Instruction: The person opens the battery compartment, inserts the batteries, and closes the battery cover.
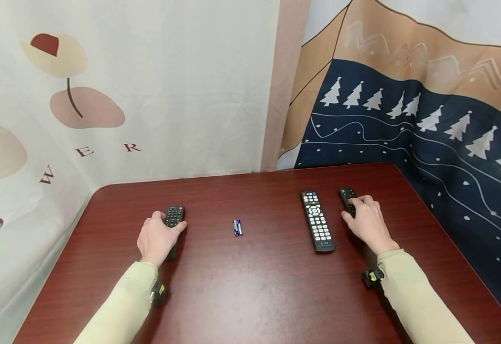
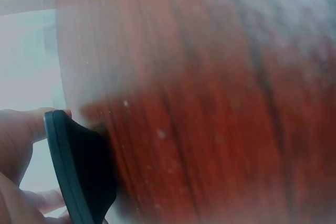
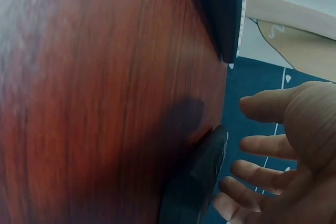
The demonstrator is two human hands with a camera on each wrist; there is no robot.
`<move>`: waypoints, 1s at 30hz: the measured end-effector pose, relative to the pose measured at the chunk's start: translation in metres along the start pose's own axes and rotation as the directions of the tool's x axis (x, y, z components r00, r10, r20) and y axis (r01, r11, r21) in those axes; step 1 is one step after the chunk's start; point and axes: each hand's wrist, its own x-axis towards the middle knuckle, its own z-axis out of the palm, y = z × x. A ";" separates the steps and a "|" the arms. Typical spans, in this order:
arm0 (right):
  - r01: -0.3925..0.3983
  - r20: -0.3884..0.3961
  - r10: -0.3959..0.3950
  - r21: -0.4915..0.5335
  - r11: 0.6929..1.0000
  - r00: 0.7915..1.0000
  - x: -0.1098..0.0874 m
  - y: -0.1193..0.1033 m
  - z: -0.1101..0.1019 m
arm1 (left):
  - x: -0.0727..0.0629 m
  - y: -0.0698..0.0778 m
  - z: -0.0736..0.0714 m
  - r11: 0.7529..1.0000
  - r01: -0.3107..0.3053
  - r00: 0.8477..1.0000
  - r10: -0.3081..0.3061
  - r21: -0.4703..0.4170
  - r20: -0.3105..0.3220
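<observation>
On the left of the table, my left hand (image 1: 157,237) holds a black remote control (image 1: 174,216) across its width, thumb on the right side and fingers on the left. The left wrist view shows that remote (image 2: 79,169) side-on, its lower face close to the tabletop. Over at the right, my right hand (image 1: 371,223) hovers above another black remote control (image 1: 346,192), partly hidden under it. In the right wrist view the fingers (image 3: 268,147) are spread, with a gap between them and this remote (image 3: 194,182).
A longer black remote with white buttons (image 1: 316,222) lies left of my right hand. Two small blue-and-silver batteries (image 1: 237,228) lie side by side mid-table. The dark red wooden table (image 1: 259,296) meets printed curtains (image 1: 181,95) at its far and right edges.
</observation>
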 end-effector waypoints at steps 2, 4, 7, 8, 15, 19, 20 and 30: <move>-0.004 0.002 0.004 -0.002 1.000 1.000 0.001 0.002 -0.001 | 0.000 -0.001 0.000 1.000 0.003 1.000 -0.003 0.002 0.002; -0.012 0.011 0.012 -0.007 1.000 1.000 0.001 0.004 -0.002 | 0.000 -0.001 0.000 1.000 0.004 1.000 -0.004 0.003 0.001; -0.030 0.029 0.031 -0.013 0.999 0.999 0.002 0.007 -0.002 | 0.000 -0.002 0.000 1.000 0.008 1.000 -0.008 0.004 0.001; -0.035 0.033 0.035 -0.016 0.999 0.999 0.003 0.007 -0.002 | -0.001 -0.002 -0.001 1.000 0.010 1.000 -0.010 0.005 0.003; -0.075 0.072 0.077 -0.029 0.997 0.994 0.005 0.012 -0.002 | -0.001 -0.002 -0.002 1.000 0.014 1.000 -0.015 0.017 0.016; -0.097 0.092 0.101 -0.042 0.994 0.991 0.004 0.013 -0.002 | -0.003 0.000 -0.003 1.000 0.008 1.000 -0.009 0.018 0.019; -0.103 0.097 0.107 -0.045 0.994 0.990 0.004 0.013 -0.002 | -0.003 0.000 -0.004 1.000 0.007 1.000 -0.007 0.018 0.019; -0.110 0.089 0.117 -0.076 0.991 0.989 0.004 0.011 0.000 | -0.007 0.003 -0.006 1.000 -0.015 1.000 0.014 0.026 0.005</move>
